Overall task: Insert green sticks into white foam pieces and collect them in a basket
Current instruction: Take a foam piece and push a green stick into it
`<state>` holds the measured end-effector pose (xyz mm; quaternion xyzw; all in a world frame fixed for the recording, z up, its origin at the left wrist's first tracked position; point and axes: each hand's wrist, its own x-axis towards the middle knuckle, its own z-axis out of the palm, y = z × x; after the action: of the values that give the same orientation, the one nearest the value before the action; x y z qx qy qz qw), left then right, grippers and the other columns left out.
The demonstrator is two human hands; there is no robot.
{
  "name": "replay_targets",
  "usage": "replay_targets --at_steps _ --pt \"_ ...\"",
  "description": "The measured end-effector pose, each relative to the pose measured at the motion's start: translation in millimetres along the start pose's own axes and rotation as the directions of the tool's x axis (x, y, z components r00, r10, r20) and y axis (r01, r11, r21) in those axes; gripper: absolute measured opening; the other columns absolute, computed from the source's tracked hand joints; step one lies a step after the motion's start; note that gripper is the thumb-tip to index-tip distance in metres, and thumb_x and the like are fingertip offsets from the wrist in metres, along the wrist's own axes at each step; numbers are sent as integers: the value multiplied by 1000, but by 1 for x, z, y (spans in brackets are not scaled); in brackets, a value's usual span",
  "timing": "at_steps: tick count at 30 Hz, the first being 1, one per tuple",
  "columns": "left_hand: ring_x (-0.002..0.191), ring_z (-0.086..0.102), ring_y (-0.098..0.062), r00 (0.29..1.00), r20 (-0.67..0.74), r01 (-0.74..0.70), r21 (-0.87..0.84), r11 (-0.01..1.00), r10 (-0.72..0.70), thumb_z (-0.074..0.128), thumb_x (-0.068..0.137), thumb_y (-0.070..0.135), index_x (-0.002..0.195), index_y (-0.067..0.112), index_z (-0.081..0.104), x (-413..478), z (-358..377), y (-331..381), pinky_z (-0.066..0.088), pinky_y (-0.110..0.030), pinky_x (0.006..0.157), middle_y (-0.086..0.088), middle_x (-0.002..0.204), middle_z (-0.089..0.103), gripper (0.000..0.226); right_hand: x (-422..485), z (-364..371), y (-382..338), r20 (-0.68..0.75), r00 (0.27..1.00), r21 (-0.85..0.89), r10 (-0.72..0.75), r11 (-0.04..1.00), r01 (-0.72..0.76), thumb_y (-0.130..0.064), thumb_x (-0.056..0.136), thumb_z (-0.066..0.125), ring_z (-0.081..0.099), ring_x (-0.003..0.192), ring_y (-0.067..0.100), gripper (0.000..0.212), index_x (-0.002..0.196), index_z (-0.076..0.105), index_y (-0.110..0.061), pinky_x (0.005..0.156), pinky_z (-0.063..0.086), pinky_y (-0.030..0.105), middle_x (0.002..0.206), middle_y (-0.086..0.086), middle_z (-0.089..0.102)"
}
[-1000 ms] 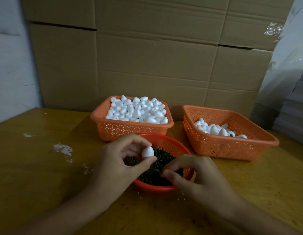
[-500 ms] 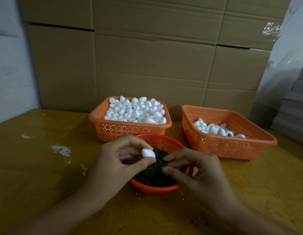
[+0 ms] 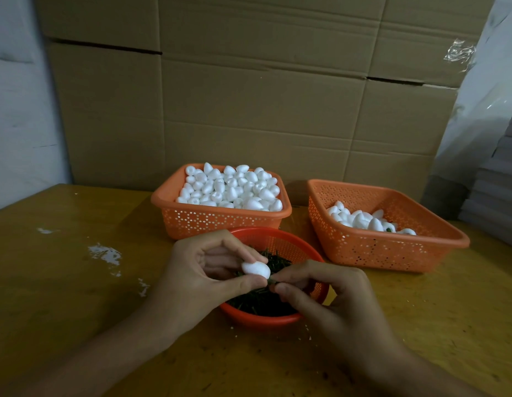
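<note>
White foam piece (image 3: pixel 256 268) pinched in left hand (image 3: pixel 203 277), frame centre; right hand (image 3: pixel 329 290) pinches green stick (image 3: pixel 270 280) touching its right end, both over round red bowl (image 3: pixel 277 234) of sticks. Yellowish scuffed bench (image 3: pixel 62 282); perforated orange plastic behind: left basket (image 3: pixel 220 220) heaped w/ foam, right basket (image 3: pixel 386 252) few pcs. Cardboard boxes (image 3: pixel 249 96) at back.

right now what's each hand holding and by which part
Left hand pinches a white foam piece by its sides; right hand pinches a green stick near its end.

- White egg-shaped foam piece (image 3: pixel 256 268): pinched sideways in left hand (image 3: pixel 203 270) fingertips.
- Short green stick (image 3: pixel 270 280): pinched by right hand (image 3: pixel 329 293), touching foam piece's end.
- Orange basket (image 3: pixel 392 250): beyond right hand, partly filled.
</note>
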<state>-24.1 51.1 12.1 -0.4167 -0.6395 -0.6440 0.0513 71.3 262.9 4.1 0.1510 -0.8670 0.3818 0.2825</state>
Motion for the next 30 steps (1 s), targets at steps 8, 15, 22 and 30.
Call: replay_targets --at_steps 8,15,22,30 --pt "95 80 -21 1000 0 23 -60 998 -23 95 70 24 87 21 73 2 -2 1 63 -26 74 -2 103 82 27 0 -1 3 -19 998 24 58 998 -58 -35 95 75 75 89 13 12 105 81 -34 75 56 21 93 -18 77" --pt "96 80 -22 1000 25 21 -40 999 -20 93 68 26 86 24 74 2 -3 -1 65 -29 75 -4 107 80 27 2 -2 1 22 998 27 65 997 -66 -24 97 73 76 88 9 21 115 80 -32 79 56 21 90 -16 78" --pt "94 80 -17 998 51 20 16 1000 -20 93 68 29 88 29 75 -3 3 0 65 -32 80 4 103 81 27 1 -1 -4 24 998 127 59 990 -61 -29 92 77 78 83 9 21 106 63 -33 73 57 19 90 -13 80" --pt "91 80 -16 999 34 9 31 999 -10 96 68 19 88 29 78 -6 5 0 64 -25 76 5 99 82 29 -3 1 -2 18 999 116 30 993 -32 -46 92 75 78 80 7 26 99 53 -34 68 59 28 88 -17 80"
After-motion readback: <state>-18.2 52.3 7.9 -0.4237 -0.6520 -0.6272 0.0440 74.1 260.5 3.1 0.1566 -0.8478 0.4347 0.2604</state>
